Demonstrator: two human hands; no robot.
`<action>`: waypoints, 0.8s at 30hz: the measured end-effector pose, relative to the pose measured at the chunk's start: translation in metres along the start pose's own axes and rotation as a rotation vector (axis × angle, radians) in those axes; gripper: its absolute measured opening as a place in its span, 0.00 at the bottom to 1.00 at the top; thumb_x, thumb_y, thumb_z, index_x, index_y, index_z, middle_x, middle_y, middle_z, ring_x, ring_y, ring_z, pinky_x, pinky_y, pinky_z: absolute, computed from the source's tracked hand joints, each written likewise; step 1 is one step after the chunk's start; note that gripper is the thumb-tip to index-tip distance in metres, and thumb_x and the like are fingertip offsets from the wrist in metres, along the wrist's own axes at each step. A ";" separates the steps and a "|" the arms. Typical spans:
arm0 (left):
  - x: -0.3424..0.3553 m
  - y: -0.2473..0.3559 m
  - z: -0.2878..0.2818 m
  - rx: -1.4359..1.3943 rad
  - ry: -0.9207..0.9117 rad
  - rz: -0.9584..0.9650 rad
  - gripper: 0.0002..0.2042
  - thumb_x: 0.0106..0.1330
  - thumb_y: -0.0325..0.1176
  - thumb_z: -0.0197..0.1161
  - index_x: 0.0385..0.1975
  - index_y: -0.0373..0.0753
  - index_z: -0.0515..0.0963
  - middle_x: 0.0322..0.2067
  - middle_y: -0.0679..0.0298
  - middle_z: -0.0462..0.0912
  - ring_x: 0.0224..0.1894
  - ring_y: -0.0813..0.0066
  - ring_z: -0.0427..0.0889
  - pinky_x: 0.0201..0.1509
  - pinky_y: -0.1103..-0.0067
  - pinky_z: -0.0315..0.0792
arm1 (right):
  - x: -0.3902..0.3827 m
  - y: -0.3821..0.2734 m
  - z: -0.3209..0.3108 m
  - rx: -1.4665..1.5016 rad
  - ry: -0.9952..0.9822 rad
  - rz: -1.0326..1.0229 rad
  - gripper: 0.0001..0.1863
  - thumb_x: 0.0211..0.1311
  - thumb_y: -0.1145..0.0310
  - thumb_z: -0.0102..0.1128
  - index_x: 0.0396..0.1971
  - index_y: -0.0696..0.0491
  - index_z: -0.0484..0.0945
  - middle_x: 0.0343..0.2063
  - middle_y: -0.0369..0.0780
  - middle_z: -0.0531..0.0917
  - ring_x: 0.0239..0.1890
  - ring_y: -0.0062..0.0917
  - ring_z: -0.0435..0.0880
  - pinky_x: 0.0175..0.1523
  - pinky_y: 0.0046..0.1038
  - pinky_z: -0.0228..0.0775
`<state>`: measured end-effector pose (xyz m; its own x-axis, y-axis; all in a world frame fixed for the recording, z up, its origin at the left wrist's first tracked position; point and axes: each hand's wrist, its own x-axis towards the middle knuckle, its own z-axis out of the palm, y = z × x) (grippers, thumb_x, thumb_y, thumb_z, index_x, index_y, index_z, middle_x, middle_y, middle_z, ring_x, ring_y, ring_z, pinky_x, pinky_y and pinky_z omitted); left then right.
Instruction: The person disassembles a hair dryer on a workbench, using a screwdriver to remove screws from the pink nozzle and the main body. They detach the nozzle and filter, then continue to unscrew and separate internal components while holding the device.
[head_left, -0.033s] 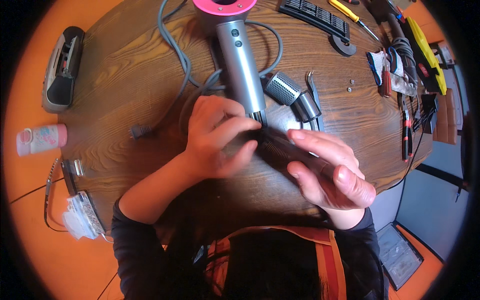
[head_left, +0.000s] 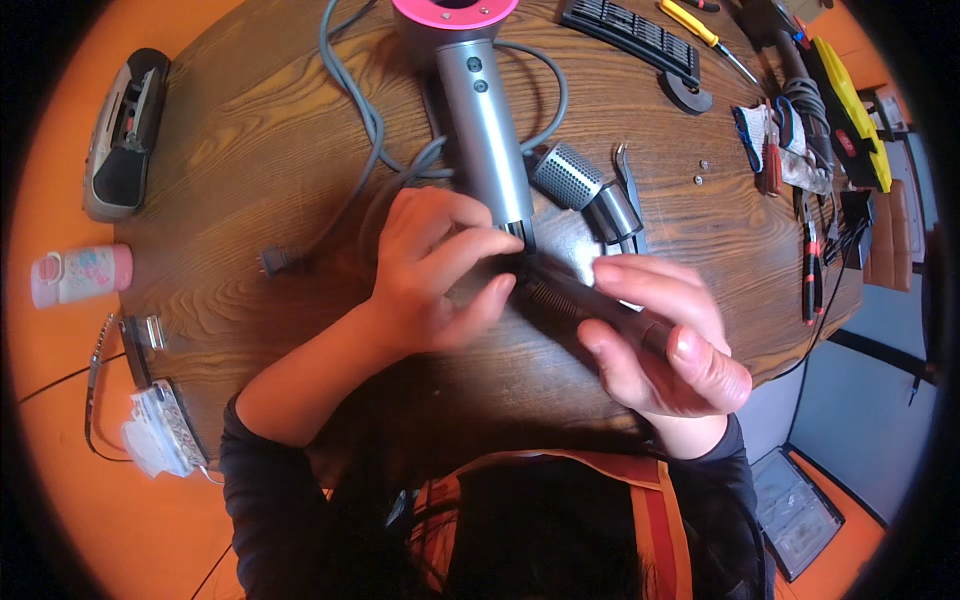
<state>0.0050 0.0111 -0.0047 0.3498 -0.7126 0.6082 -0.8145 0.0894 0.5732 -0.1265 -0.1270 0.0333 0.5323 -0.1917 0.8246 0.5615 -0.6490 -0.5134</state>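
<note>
A hair dryer with a silver handle (head_left: pixel 488 140) and a pink ring-shaped head (head_left: pixel 458 14) lies in front of me, its handle's lower end pointing my way. Black inner parts (head_left: pixel 520 238) show at that end. My left hand (head_left: pixel 430 265) is curled there, index fingertip against the end and thumb just below. In my right hand (head_left: pixel 665 335) is a slim dark tool (head_left: pixel 600 303) with a ridged section; its far end meets the dryer's end, where contact is hidden. A perforated silver cylinder (head_left: pixel 567 178) and grey pliers (head_left: pixel 626 175) lie right of the handle.
A grey cord (head_left: pixel 372 125) loops left of the dryer to a plug (head_left: pixel 275 262). At the far right are a bit case (head_left: pixel 630 40), a yellow screwdriver (head_left: pixel 700 28), red-handled pliers (head_left: pixel 810 260) and small screws (head_left: pixel 701 172). A pink-and-white bottle (head_left: pixel 82 276) is at left.
My right fingertips have shifted slightly right along the dark tool. The left hand and the hair dryer keep almost the same place.
</note>
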 end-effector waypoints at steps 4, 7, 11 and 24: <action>-0.001 -0.004 0.004 -0.032 0.067 0.043 0.08 0.42 0.25 0.60 0.25 0.39 0.75 0.24 0.65 0.71 0.26 0.70 0.70 0.31 0.77 0.59 | 0.001 -0.002 0.009 -0.032 0.021 0.062 0.28 0.42 0.84 0.63 0.48 0.52 0.69 0.34 0.45 0.79 0.31 0.31 0.78 0.36 0.26 0.69; -0.003 -0.005 0.004 -0.079 0.073 0.006 0.07 0.43 0.25 0.60 0.25 0.39 0.75 0.24 0.65 0.71 0.26 0.70 0.70 0.31 0.76 0.59 | -0.001 -0.004 0.015 0.109 0.034 0.148 0.22 0.47 0.86 0.55 0.45 0.55 0.67 0.38 0.52 0.77 0.35 0.34 0.79 0.39 0.28 0.71; -0.002 -0.004 0.004 -0.129 0.076 -0.030 0.07 0.43 0.25 0.60 0.25 0.38 0.75 0.23 0.64 0.72 0.26 0.68 0.70 0.32 0.75 0.61 | -0.002 -0.003 0.015 0.152 0.070 0.117 0.22 0.46 0.87 0.55 0.44 0.55 0.65 0.42 0.55 0.73 0.35 0.34 0.79 0.39 0.29 0.72; -0.001 -0.006 0.003 -0.144 0.073 -0.050 0.05 0.46 0.25 0.59 0.24 0.37 0.75 0.23 0.64 0.71 0.25 0.70 0.70 0.32 0.76 0.61 | -0.005 0.000 0.005 0.015 0.010 0.085 0.26 0.50 0.85 0.54 0.47 0.50 0.55 0.37 0.54 0.74 0.34 0.36 0.79 0.37 0.31 0.74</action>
<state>0.0078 0.0094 -0.0105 0.4253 -0.6669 0.6118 -0.7221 0.1575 0.6736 -0.1257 -0.1226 0.0282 0.5720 -0.2535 0.7801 0.5237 -0.6191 -0.5852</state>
